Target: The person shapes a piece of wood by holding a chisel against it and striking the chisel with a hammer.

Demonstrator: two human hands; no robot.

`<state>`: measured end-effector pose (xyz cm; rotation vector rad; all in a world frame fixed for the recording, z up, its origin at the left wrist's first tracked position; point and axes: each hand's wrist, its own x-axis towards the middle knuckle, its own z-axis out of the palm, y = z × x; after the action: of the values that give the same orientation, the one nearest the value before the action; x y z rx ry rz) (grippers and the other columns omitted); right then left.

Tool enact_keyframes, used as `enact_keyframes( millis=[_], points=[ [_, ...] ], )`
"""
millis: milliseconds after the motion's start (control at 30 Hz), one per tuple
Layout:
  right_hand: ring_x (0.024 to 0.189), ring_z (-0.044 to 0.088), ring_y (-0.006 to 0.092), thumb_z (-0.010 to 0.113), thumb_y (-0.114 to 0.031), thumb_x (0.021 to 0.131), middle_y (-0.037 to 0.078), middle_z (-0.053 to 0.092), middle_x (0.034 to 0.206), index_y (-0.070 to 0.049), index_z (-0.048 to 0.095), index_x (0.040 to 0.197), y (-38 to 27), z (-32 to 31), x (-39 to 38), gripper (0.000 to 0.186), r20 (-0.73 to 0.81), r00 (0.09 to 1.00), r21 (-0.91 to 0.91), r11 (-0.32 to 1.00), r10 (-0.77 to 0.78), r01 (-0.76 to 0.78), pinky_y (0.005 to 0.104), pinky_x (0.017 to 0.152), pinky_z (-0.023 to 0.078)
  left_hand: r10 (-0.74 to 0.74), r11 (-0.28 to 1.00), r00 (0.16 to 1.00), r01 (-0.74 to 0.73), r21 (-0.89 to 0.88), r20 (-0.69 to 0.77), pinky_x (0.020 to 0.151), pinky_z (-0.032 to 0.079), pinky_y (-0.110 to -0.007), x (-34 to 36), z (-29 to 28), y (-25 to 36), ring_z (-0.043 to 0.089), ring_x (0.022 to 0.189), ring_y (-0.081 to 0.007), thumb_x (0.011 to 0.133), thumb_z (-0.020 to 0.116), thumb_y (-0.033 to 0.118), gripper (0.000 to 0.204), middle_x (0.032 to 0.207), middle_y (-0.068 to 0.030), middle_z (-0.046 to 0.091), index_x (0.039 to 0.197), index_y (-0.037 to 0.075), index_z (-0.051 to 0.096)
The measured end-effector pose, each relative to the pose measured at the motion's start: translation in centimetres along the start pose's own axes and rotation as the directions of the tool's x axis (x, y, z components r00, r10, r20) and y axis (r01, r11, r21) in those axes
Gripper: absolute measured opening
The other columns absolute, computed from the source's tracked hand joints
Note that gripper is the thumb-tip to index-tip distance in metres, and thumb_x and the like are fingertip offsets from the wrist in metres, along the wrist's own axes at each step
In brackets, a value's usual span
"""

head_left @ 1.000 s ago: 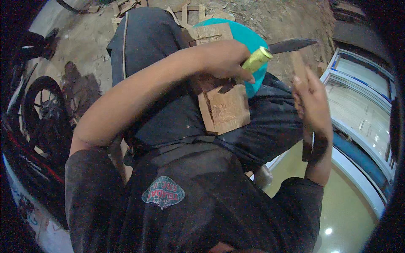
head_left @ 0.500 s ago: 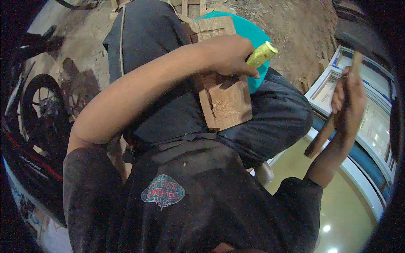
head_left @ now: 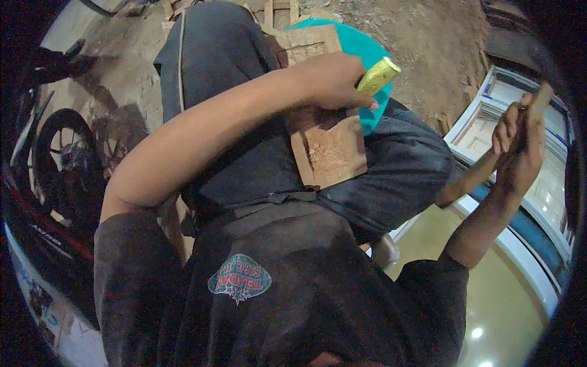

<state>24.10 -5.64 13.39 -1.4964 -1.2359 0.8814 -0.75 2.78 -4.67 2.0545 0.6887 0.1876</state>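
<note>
Over the wooden block (head_left: pixel 335 158), the left hand (head_left: pixel 337 81) curls.

A black motorbike (head_left: pixel 52 244) with a thin red line stands on the left, and its dark round wheel (head_left: pixel 66 160) has spokes. Brown, dusty ground (head_left: pixel 422 55) spreads out at the far side, with thin strips of wood (head_left: pixel 269 13) lying on it. On the right is a white frame (head_left: pixel 468 125), and near it, a shiny yellowish surface (head_left: pixel 489 293) shows bright spots of light.
</note>
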Motion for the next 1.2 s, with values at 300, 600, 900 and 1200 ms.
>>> enact_keyframes(
  millis=[300,600,900,1200],
  points=[
    [0.044,0.042,0.0044,0.055,-0.035,0.099,-0.005,0.045,0.061,-0.012,0.053,0.099,5.0,1.5,-2.4,0.023,0.117,0.851,-0.422,0.802,0.512,-0.424,0.0195,0.036,0.033,-0.036,0.999,0.999,0.036,0.034,0.003,0.071,0.052,-0.047,-0.1,0.1,-0.1,0.067,0.080,-0.0394,0.081,0.069,0.051,0.053,0.081,-0.0226,0.067,0.087,-0.001,0.069],
    [0.059,0.040,0.0055,0.052,-0.030,0.099,-0.001,0.042,0.074,-0.005,0.052,0.117,3.2,3.2,-0.7,0.030,-0.138,0.979,-0.470,0.859,0.152,-0.200,0.0206,0.049,0.034,-0.004,0.999,1.000,0.004,0.047,0.016,0.071,0.052,-0.047,-0.1,0.5,-0.3,0.067,0.081,-0.0389,0.083,0.068,0.049,0.050,0.082,-0.0219,0.067,0.089,0.000,0.069],
    [0.042,0.038,0.0027,0.057,-0.036,0.097,-0.004,0.045,0.061,-0.008,0.054,0.111,4.2,1.1,-1.8,0.031,-0.009,0.907,-0.332,0.854,0.421,-0.400,0.0193,0.035,0.029,0.024,0.996,0.987,-0.038,0.083,0.160,0.075,0.052,-0.048,-1.6,-0.8,1.6,0.066,0.084,-0.0404,0.086,0.065,0.039,0.040,0.085,-0.0222,0.068,0.092,-0.001,0.067],
    [0.047,0.039,0.0047,0.052,-0.027,0.100,-0.001,0.046,0.070,-0.005,0.054,0.114,6.0,5.2,1.2,0.027,-0.053,0.945,0.113,0.942,0.322,-0.315,0.0192,0.039,0.031,-0.077,0.991,0.941,0.035,-0.130,-0.329,0.070,0.052,-0.041,-1.2,-2.8,0.5,0.068,0.072,-0.0316,0.081,0.064,0.041,0.044,0.076,-0.0176,0.067,0.095,0.000,0.067]
  ],
)
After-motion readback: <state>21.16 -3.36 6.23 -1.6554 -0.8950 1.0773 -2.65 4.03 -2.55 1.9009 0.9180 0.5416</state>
